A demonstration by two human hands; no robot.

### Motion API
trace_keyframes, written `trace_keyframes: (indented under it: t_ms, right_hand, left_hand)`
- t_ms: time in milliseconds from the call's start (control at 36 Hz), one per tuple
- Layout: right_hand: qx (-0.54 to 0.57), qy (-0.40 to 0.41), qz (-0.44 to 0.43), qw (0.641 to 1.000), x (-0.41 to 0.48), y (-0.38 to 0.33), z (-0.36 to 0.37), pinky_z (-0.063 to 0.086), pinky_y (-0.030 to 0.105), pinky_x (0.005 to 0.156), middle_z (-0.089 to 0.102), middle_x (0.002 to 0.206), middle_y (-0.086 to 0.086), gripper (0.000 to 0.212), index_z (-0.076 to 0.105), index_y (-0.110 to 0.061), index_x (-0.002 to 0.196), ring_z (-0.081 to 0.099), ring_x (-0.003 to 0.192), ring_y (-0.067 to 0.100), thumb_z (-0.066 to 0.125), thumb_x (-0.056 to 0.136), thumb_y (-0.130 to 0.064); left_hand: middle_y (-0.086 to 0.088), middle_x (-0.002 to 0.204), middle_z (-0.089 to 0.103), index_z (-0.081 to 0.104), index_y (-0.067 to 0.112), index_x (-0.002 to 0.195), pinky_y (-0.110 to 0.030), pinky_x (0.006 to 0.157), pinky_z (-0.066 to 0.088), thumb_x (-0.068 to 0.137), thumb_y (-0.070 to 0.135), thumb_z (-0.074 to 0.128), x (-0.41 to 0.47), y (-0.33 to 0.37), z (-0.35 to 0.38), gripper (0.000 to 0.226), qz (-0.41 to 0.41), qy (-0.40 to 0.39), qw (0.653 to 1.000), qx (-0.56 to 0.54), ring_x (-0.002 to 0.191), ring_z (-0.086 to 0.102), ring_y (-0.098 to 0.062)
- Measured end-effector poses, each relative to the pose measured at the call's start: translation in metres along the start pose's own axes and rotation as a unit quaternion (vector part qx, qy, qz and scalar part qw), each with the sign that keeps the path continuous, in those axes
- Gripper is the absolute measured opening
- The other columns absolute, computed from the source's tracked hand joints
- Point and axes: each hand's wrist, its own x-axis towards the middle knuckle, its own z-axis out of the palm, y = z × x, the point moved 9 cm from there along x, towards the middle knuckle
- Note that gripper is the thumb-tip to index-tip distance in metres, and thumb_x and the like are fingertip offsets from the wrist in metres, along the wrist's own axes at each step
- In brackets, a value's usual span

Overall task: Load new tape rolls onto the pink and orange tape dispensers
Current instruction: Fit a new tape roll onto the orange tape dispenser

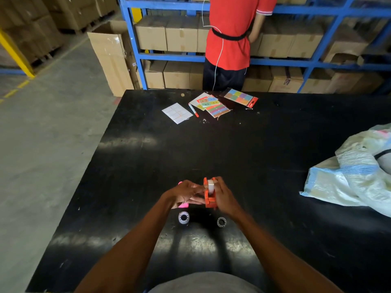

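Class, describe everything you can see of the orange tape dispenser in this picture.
The orange dispenser looks like moulded plastic: two flat side walls with a narrow gap between. A whitish, translucent tape roll sits in that gap near the top. It stands upright, seen end-on, at the near middle of the black table. The right hand grips its right side; the left hand's fingers reach its left side by the roll. Its base is partly hidden.

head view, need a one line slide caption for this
Both hands work a tape roll into the orange dispenser on a black table.
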Motion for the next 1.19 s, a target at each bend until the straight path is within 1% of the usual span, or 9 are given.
trace_keyframes:
  t_ms: [306, 444, 611, 694, 778, 917, 1028, 1111, 1194]
  right_hand:
    - [0.029, 0.012, -0.016, 0.999, -0.001, -0.018, 0.002, 0.057, 0.046, 0.076, 0.068, 0.088, 0.005, 0.029, 0.045, -0.029, 0.099, 0.069, 0.079, 0.022, 0.023, 0.105, -0.048]
    - [0.013, 0.011, -0.014, 1.000, 0.000, -0.021, 0.003, 0.055, 0.045, 0.074, 0.067, 0.084, 0.000, 0.029, 0.045, -0.032, 0.101, 0.067, 0.073, 0.019, 0.023, 0.105, -0.049]
    - [-0.137, -0.018, -0.042, 0.990, 0.013, -0.021, -0.007, 0.041, 0.044, 0.108, 0.059, 0.133, 0.001, 0.042, 0.046, -0.036, 0.136, 0.056, 0.123, 0.021, 0.024, 0.103, -0.050]
    - [-0.157, 0.027, -0.096, 0.983, 0.014, -0.034, -0.023, 0.042, 0.047, 0.107, 0.052, 0.133, 0.003, 0.040, 0.045, -0.032, 0.141, 0.053, 0.124, 0.020, 0.036, 0.103, -0.042]
    - [-0.134, 0.004, -0.188, 0.973, 0.010, -0.054, -0.028, 0.051, 0.036, 0.098, 0.053, 0.127, -0.002, 0.041, 0.052, -0.026, 0.138, 0.059, 0.112, 0.011, 0.057, 0.097, -0.024]
    - [-0.131, -0.073, -0.225, 0.963, 0.009, -0.061, -0.021, 0.049, 0.013, 0.088, 0.053, 0.125, -0.008, 0.050, 0.056, -0.027, 0.133, 0.058, 0.108, 0.001, 0.074, 0.086, -0.026]
    - [-0.167, -0.056, -0.237, 0.955, 0.012, -0.063, -0.018, 0.048, 0.022, 0.094, 0.055, 0.122, -0.004, 0.053, 0.058, -0.024, 0.129, 0.057, 0.111, 0.009, 0.075, 0.080, -0.022]
    - [-0.213, -0.054, -0.219, 0.951, 0.011, -0.064, -0.013, 0.048, 0.032, 0.094, 0.052, 0.123, -0.010, 0.056, 0.053, -0.037, 0.127, 0.056, 0.110, 0.009, 0.073, 0.076, -0.032]
    - [-0.283, -0.052, -0.222, 0.932, 0.011, -0.069, -0.010, 0.051, 0.037, 0.085, 0.046, 0.122, -0.012, 0.046, 0.053, -0.037, 0.120, 0.058, 0.104, 0.011, 0.071, 0.077, -0.040]
  left_hand:
    - [-0.015, 0.110, 0.073, 0.072, 0.008, 0.105, -0.040, 0.100, 0.052, 0.092, 0.031, 0.061, -0.009, 0.005, -0.005, 0.028, 0.014, 0.006, 0.998, -0.064, 0.103, 0.071, -0.027]
    - [-0.016, 0.117, 0.071, 0.066, 0.005, 0.118, -0.039, 0.101, 0.052, 0.096, 0.027, 0.055, -0.011, 0.010, 0.002, 0.033, 0.026, -0.009, 0.996, -0.087, 0.107, 0.069, -0.029]
    - [-0.020, 0.119, 0.069, 0.066, 0.005, 0.115, -0.044, 0.105, 0.048, 0.094, 0.021, 0.057, -0.013, 0.003, 0.007, 0.028, 0.036, -0.015, 0.991, -0.131, 0.112, 0.066, -0.033]
    - [-0.019, 0.122, 0.067, 0.063, 0.004, 0.121, -0.046, 0.106, 0.047, 0.098, 0.025, 0.052, -0.011, 0.003, 0.007, 0.033, 0.033, -0.020, 0.989, -0.145, 0.113, 0.065, -0.034]
    - [-0.020, 0.123, 0.066, 0.062, 0.003, 0.123, -0.048, 0.108, 0.045, 0.094, 0.029, 0.056, -0.008, 0.000, 0.002, 0.039, 0.016, -0.018, 0.991, -0.134, 0.114, 0.065, -0.034]
    - [-0.012, 0.104, 0.073, 0.067, 0.012, 0.108, -0.038, 0.094, 0.049, 0.094, 0.038, 0.049, -0.004, -0.003, 0.000, 0.034, -0.003, -0.003, 0.990, -0.138, 0.100, 0.069, -0.026]
    - [-0.012, 0.108, 0.067, 0.063, 0.010, 0.121, -0.037, 0.087, 0.053, 0.091, 0.046, 0.047, 0.002, -0.003, 0.008, 0.049, 0.003, -0.014, 0.982, -0.188, 0.096, 0.066, -0.024]
    - [-0.017, 0.112, 0.067, 0.058, 0.006, 0.128, -0.041, 0.085, 0.057, 0.096, 0.048, 0.037, 0.008, -0.007, 0.011, 0.056, -0.001, 0.000, 0.968, -0.250, 0.099, 0.068, -0.029]
    - [-0.012, 0.094, 0.068, 0.060, 0.007, 0.120, -0.037, 0.074, 0.057, 0.095, 0.055, 0.036, 0.014, -0.013, 0.011, 0.059, -0.003, 0.028, 0.965, -0.263, 0.081, 0.068, -0.024]
